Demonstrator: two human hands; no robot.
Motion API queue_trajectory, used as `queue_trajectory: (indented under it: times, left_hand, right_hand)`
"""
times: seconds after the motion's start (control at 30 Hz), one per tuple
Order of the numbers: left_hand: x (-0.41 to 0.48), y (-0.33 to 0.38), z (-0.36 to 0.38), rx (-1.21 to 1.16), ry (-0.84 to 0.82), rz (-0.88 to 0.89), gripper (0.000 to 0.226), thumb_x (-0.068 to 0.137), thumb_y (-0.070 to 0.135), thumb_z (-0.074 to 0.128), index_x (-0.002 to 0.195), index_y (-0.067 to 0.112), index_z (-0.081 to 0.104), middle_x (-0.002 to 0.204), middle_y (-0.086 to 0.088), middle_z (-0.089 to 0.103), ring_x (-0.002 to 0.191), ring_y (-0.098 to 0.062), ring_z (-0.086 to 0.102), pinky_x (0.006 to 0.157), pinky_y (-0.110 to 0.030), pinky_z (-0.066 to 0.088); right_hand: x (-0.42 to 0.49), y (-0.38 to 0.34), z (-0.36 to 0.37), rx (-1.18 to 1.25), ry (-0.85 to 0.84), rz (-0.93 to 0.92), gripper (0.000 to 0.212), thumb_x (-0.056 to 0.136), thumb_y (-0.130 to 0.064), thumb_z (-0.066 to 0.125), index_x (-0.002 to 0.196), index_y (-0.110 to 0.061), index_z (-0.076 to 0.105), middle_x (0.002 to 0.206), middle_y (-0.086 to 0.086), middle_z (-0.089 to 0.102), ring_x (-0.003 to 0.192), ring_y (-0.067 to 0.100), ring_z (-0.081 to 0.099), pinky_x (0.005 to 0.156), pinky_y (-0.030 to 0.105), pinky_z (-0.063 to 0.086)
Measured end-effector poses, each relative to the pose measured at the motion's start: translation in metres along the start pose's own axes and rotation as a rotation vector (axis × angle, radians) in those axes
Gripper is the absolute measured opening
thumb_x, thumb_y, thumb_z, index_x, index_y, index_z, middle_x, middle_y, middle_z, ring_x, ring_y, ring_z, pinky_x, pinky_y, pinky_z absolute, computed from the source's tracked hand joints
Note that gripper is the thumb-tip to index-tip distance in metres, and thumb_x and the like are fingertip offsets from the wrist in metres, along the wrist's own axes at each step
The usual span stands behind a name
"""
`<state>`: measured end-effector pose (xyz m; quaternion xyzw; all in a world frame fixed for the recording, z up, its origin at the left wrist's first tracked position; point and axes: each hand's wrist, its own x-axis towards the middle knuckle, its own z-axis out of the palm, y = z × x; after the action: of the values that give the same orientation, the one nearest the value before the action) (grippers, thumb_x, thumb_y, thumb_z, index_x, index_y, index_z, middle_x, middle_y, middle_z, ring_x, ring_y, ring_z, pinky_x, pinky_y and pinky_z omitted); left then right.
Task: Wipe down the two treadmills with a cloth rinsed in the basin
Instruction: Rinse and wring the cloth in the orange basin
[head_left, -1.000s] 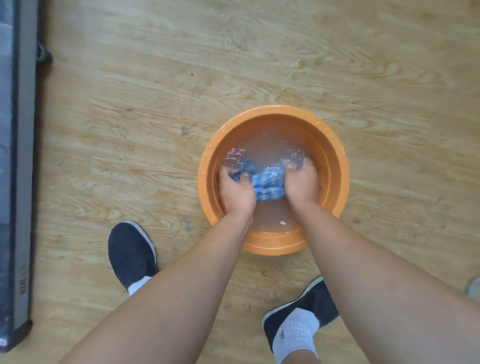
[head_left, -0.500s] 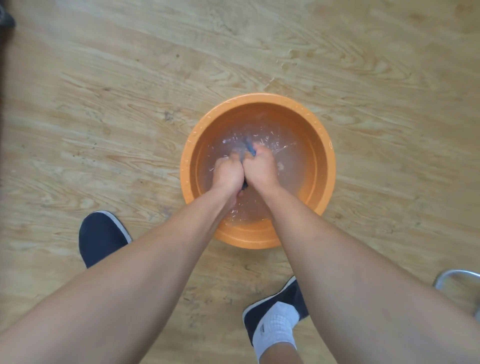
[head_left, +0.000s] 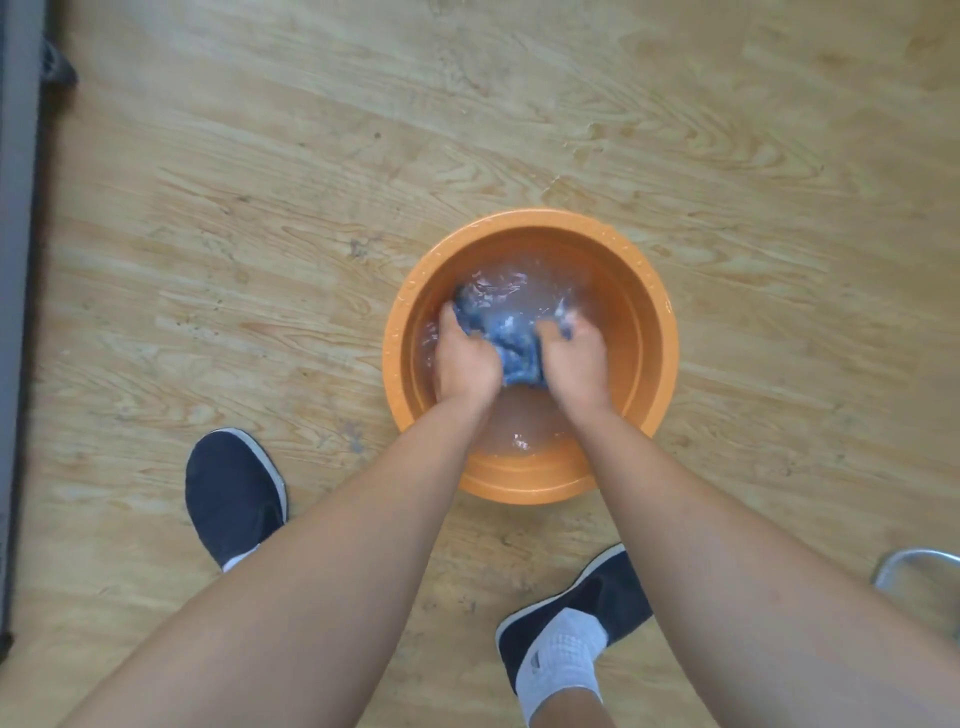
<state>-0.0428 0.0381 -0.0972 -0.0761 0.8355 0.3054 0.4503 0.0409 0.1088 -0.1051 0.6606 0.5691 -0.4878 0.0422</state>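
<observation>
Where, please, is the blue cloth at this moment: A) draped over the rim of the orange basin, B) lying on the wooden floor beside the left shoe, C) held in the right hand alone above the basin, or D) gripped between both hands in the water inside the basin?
D: the blue cloth is bunched between the left hand and the right hand, both gripping it in the water inside the orange basin.
</observation>
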Motion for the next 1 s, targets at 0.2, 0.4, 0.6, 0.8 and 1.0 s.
queue_trajectory:
  times: [0.2, 0.4, 0.6, 0.8, 1.0]
  left_hand:
    - [0.012, -0.001, 0.014, -0.292, -0.337, -0.219, 0.027, 0.105, 0.016, 0.05, 0.08, 0.015, 0.062, 0.06, -0.004, 0.061, 0.053, -0.02, 0.055, 0.05, -0.024, 0.036]
    - [-0.011, -0.003, -0.009, 0.037, -0.32, 0.075, 0.03, 0.085, 0.01, 0.041, 0.056, 0.015, 0.044, 0.05, -0.007, 0.05, 0.048, -0.026, 0.043, 0.043, -0.029, 0.025]
    - [-0.029, -0.008, -0.031, 0.134, -0.039, 0.275, 0.026, 0.089, 0.03, 0.039, 0.067, 0.016, 0.032, 0.062, 0.001, 0.038, 0.062, -0.022, 0.036, 0.063, -0.044, 0.026]
    - [-0.049, 0.004, -0.038, 0.134, 0.142, 0.313, 0.018, 0.106, 0.019, 0.047, 0.12, 0.009, 0.053, 0.101, -0.019, 0.068, 0.099, -0.043, 0.06, 0.085, -0.049, 0.042]
    - [-0.087, 0.016, -0.029, 0.253, -0.006, 0.597, 0.019, 0.102, 0.022, 0.052, 0.119, 0.02, 0.06, 0.105, -0.003, 0.073, 0.099, -0.034, 0.065, 0.081, -0.043, 0.046]
  right_hand:
    - [-0.012, -0.006, 0.018, -0.182, -0.124, -0.281, 0.016, 0.102, -0.032, 0.057, 0.088, -0.027, 0.051, 0.096, 0.003, 0.06, 0.088, 0.027, 0.059, 0.078, 0.04, 0.046]
    - [0.026, -0.031, 0.012, -0.445, -0.202, -0.268, 0.028, 0.097, -0.013, 0.052, 0.119, -0.017, 0.07, 0.119, 0.015, 0.072, 0.114, 0.037, 0.064, 0.086, 0.036, 0.047]
    - [0.028, -0.018, 0.014, -0.305, -0.104, -0.01, 0.012, 0.099, -0.012, 0.052, 0.094, -0.009, 0.061, 0.093, 0.013, 0.061, 0.096, 0.037, 0.062, 0.073, 0.03, 0.035]
    - [0.002, -0.003, 0.001, -0.142, 0.052, 0.038, 0.056, 0.097, -0.031, 0.071, 0.141, -0.007, 0.046, 0.138, 0.016, 0.059, 0.13, 0.035, 0.055, 0.105, 0.036, 0.039]
    - [-0.062, -0.021, -0.028, 0.546, -0.218, 0.12, 0.029, 0.104, -0.039, 0.062, 0.097, -0.012, 0.072, 0.094, 0.006, 0.074, 0.084, 0.016, 0.07, 0.079, 0.028, 0.055]
